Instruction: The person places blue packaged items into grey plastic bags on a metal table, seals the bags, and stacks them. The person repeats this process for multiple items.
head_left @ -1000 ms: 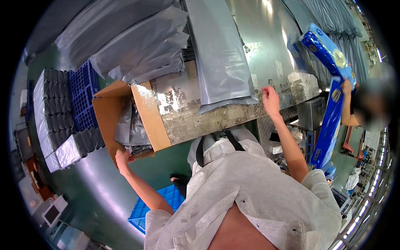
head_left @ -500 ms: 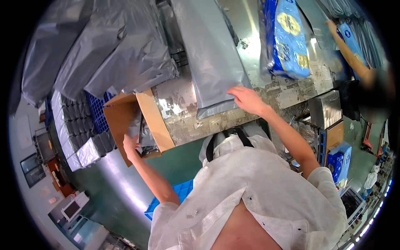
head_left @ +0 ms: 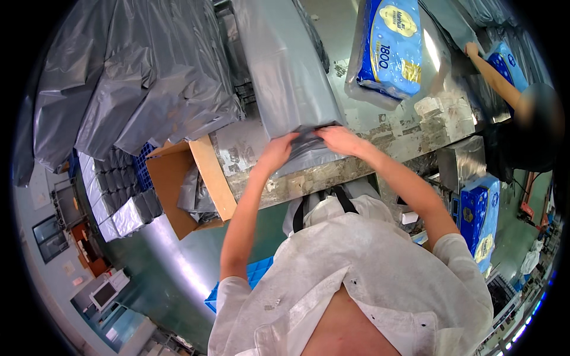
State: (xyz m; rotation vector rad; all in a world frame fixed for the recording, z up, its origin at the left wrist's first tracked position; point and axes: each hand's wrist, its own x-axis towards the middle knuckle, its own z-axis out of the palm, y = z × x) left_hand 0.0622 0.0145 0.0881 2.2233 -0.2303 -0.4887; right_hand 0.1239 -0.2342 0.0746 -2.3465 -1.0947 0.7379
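Observation:
A long grey plastic bag [head_left: 285, 65], bulging with something hidden inside, lies along the metal worktable [head_left: 237, 148]. Both hands are at its near end, where the film is creased and drawn inward. My left hand [head_left: 276, 153] is closed on the bag's near left corner, fingertips on the film. Opposite it, my right hand [head_left: 339, 140] grips the near right corner with its fingers tucked into the fold. The bag's loose flap [head_left: 314, 159] hangs toward the table's front edge. To the right lies a blue tissue pack [head_left: 389, 53] in clear wrap.
Filled grey bags [head_left: 160, 77] are heaped at the left. An open cardboard box [head_left: 172, 178] with grey film inside adjoins the table's left end. Another person's arm [head_left: 496, 74] reaches in at the far right. A blue crate [head_left: 255, 273] is on the floor.
My left hand has left the cardboard box and now holds the bag's near end. My right hand has shifted slightly left and gripped the film. The tissue pack has shifted left.

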